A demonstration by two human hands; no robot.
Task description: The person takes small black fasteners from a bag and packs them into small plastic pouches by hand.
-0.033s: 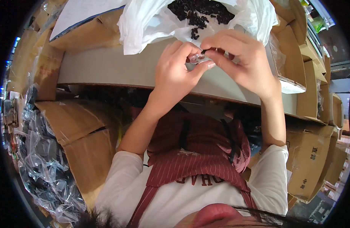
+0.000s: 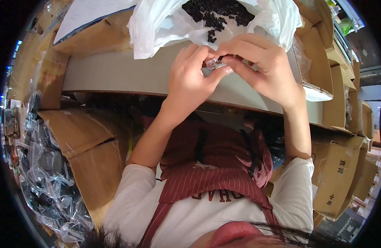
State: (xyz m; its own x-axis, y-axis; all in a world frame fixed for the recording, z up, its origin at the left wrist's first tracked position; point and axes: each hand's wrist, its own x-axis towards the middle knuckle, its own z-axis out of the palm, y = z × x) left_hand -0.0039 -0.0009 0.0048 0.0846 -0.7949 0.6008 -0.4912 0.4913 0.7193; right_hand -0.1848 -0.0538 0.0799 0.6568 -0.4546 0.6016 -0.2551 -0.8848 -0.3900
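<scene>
Left hand (image 2: pixel 190 80) and right hand (image 2: pixel 267 68) meet above the grey table (image 2: pixel 116 74) edge, fingers pinched together on a small clear plastic piece (image 2: pixel 212 63). Just behind lies an open white bag (image 2: pixel 157 29) of small black parts (image 2: pixel 217 12); cardboard boxes (image 2: pixel 91 153) crowd both sides.

A plastic bag (image 2: pixel 165 25) of small parts (image 2: pixel 217 12) lies on the worktop (image 2: pixel 116 74), behind both hands; cardboard boxes (image 2: pixel 91 149) stand below, left and right.
</scene>
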